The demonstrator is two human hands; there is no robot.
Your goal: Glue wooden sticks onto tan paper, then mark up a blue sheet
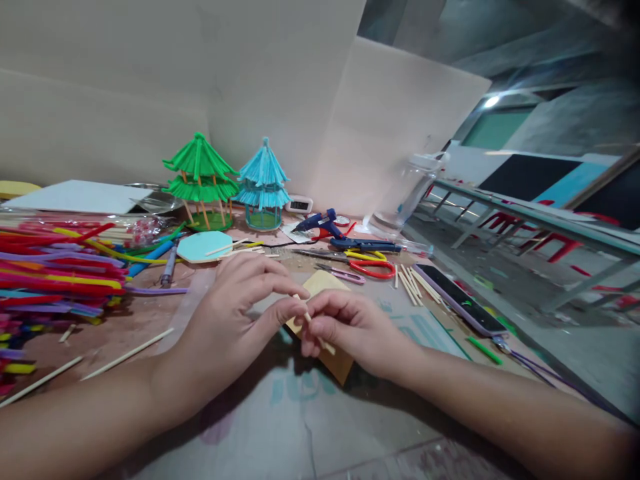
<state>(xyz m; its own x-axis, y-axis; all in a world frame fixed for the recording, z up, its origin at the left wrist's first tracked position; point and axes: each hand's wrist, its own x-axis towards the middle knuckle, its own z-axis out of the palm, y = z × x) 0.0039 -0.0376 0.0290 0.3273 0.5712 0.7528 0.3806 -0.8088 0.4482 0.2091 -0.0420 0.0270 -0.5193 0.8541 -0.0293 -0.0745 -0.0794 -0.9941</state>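
Between the fingertips of both hands is a short thin wooden stick (327,347), tilted down to the right. My left hand (245,300) pinches its upper end with thumb and index finger. Lower down, my right hand (345,327) grips the same stick, with its other fingers curled. Beneath the hands a yellow sandpaper-like sheet (337,367) lies at an angle on the work mat (250,427). Part of that sheet is hidden by my fingers.
Fuzzy pipe cleaners (55,280) pile up at left. Behind stand a green pagoda model (200,173) and a blue one (265,180). A glue gun (325,223), scissors (373,268), loose sticks (413,283) and a phone (460,300) lie toward the right, near the table edge.
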